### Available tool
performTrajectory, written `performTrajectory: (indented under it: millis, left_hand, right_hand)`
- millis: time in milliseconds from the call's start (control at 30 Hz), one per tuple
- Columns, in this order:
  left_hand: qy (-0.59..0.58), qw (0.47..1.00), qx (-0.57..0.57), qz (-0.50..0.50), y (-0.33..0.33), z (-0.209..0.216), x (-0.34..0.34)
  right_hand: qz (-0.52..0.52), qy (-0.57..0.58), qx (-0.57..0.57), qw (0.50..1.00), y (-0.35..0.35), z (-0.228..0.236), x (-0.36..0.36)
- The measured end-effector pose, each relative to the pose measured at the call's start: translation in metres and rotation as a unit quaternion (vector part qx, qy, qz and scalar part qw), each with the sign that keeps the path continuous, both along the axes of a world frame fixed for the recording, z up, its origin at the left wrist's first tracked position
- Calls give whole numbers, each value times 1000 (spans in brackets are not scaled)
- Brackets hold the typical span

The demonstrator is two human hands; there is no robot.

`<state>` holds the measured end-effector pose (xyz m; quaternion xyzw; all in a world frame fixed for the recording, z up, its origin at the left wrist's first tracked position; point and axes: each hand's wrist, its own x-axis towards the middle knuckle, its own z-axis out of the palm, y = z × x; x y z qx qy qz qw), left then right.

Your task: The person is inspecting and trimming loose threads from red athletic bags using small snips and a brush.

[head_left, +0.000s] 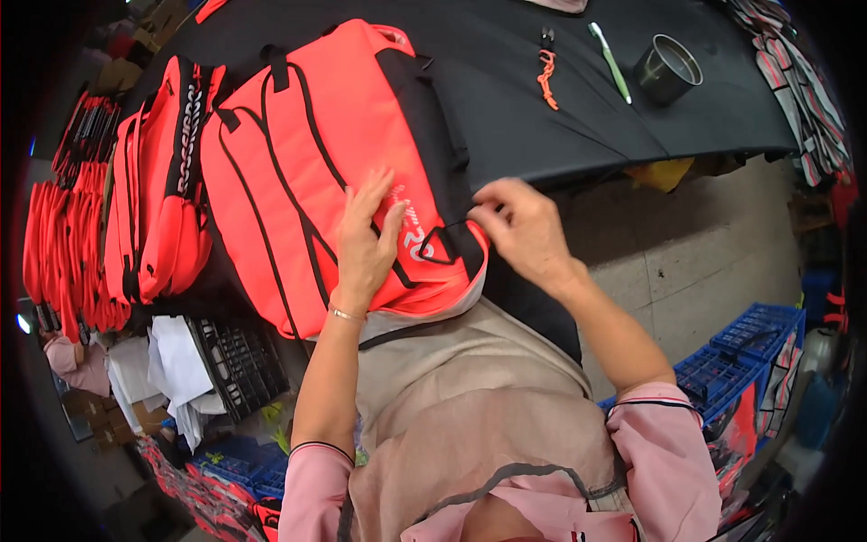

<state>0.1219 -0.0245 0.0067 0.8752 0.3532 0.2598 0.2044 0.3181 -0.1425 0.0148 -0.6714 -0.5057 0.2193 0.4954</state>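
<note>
A bright coral-orange backpack [307, 135] with black piping and a black side panel lies on the dark-covered table, its near end against my apron. My left hand [366, 248] rests on the bag's front with its fingers spread, beside some pale printing. At the bag's right corner, my right hand [524, 226] pinches thumb and fingers together at a thin black cord [454, 225]. That cord runs toward a black triangular loop [437, 245] on the coral fabric. The fingertips partly hide what lies between them.
Another coral bag [163, 199] stands to the left, near several stacked coral pieces [68, 244]. On the table's far right are small snips with orange cord [547, 77], a green-white toothbrush [612, 65] and a metal cup [666, 70]. Blue crates [722, 361] sit at lower right.
</note>
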Motion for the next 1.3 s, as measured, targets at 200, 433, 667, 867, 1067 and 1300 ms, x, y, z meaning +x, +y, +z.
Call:
performTrajectory:
  millis: [200,433,667,867,1067,1300]
  left_hand:
    - [-15,986,35,-160,-90,33,-28]
    - [207,959,-113,-156,-91,34,-42]
    - [121,874,-440,-164,-40,168,-71]
    - [149,943,-251,-157,-41,218,-73]
    - [140,965,202,-89,-35,227,-84]
    - [52,859,509,-15,-10,225,-94]
  right_hand:
    - [311,-194,69,928,-25,35,5]
    - [509,-423,-47,748,11,39,-18]
    - [618,-81,-107,775,56,137,-16]
    - [597,-119,-85,789,65,195,-32]
    - [484,-265,110,827,73,196,-45]
    - [247,-384,357,815,72,193,-66]
